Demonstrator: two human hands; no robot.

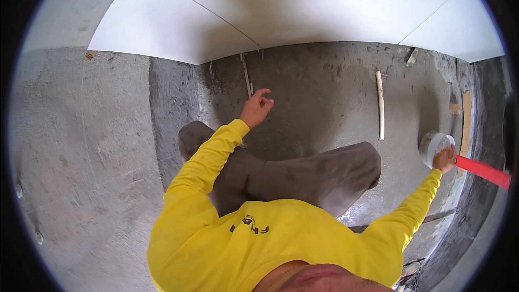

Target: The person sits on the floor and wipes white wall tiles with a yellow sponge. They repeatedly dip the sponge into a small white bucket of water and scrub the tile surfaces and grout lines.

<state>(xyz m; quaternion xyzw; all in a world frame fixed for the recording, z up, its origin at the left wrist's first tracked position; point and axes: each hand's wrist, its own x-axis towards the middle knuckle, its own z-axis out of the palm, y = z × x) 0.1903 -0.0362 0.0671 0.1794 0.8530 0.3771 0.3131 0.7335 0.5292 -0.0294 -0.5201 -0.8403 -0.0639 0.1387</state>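
My left hand (257, 110) hovers over the dark, damp-looking floor in front of my left knee, with its fingers curved and apart and nothing in them. Close beyond its fingertips lies a thin pale strip (246, 73) that runs towards the wall. Far out to the right, my right hand (445, 160) is closed at the rim of a round, whitish tub (431, 145). Something yellowish shows by its fingers, but what they grip is hidden. A long red bar (483, 171) extends rightward from beside that hand; whether they touch I cannot tell.
Large white panels (324, 5) with thin seams cover the wall ahead. A pale, pipe-like stick (380, 105) lies on the floor to the right of centre. Cardboard-coloured strips (465, 124) stand along the right edge. Rough grey concrete (86, 157) spreads on the left.
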